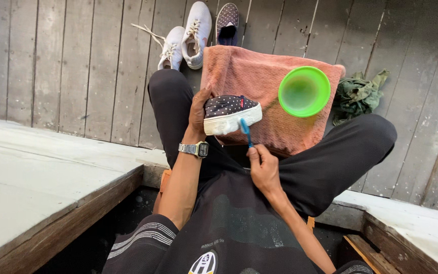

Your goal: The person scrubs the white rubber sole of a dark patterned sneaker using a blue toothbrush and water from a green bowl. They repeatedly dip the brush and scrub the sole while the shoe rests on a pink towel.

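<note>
Two hands work over a pink towel (264,81) spread across the person's lap. On it sits a green bowl (304,91). The left hand (197,112) has its fingers wrapped around a dotted shoe (229,112); the right hand (262,167) pinches a blue toothbrush (246,132) against the white sole.

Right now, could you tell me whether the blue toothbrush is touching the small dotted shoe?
Touching: the head view shows the toothbrush head pressed against the white sole of the dotted shoe.
</note>
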